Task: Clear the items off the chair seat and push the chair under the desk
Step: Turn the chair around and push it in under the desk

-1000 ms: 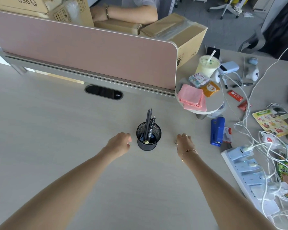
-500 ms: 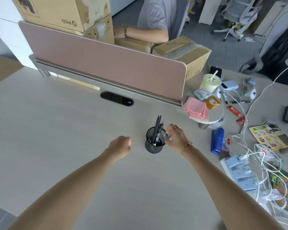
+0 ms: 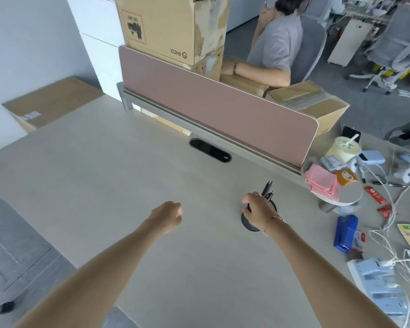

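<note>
So my right hand [image 3: 258, 207] is wrapped around the pen cup [image 3: 251, 224] on the desk [image 3: 104, 185], left hand [image 3: 167, 215] loosely curled holding nothing, chair out of view, so pushing it in looks undone.

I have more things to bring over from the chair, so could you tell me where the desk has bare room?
The desk is bare from its left edge to the pen cup under the right hand, and from the pink divider to the near edge. Right of the blue stapler, cables crowd it.
</note>
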### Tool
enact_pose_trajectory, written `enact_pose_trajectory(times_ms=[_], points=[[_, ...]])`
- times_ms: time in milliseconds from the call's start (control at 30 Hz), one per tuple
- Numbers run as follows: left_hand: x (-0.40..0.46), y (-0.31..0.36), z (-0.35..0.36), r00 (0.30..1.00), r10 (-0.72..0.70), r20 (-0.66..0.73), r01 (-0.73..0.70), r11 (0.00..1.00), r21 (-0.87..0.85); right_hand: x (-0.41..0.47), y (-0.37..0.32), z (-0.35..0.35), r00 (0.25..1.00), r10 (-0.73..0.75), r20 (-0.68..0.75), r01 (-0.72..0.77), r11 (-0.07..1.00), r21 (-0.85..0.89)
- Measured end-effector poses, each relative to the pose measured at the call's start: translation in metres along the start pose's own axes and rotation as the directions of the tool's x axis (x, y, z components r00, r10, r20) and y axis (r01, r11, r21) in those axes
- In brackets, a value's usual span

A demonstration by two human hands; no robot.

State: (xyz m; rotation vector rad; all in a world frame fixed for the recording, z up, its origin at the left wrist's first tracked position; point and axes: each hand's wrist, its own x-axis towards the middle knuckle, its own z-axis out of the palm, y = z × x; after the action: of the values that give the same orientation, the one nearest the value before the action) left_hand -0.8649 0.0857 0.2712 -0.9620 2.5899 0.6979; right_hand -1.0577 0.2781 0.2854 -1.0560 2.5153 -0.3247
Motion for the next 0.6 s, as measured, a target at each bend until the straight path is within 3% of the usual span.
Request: enact_pose_trajectory(times_ms=[200, 367, 467, 600], points=[[-0.041, -0.050, -0.019, 0.993, -0.107, -0.041, 0.105, 0.993, -0.047, 0.008, -0.081, 0.009, 0.953, -0.153, 0.263, 0.186, 0.977, -0.108], [-0.085, -0.118, -0.047, 0.962, -0.255, -0.094, 0.244, 0.963, -0.118, 0.017, -0.157, 0.028, 0.885, -0.257, 0.388, 0.348, 0.918, -0.188], [-0.123, -0.165, -0.060, 0.923, -0.367, -0.116, 0.346, 0.923, -0.169, 0.022, -0.211, 0.048, 0.825, -0.341, 0.451, 0.471, 0.855, -0.215], [-0.187, -0.225, -0.064, 0.820, -0.556, -0.136, 0.517, 0.821, -0.243, 0.020, -0.296, 0.078, 0.718, -0.458, 0.524, 0.631, 0.746, -0.213]])
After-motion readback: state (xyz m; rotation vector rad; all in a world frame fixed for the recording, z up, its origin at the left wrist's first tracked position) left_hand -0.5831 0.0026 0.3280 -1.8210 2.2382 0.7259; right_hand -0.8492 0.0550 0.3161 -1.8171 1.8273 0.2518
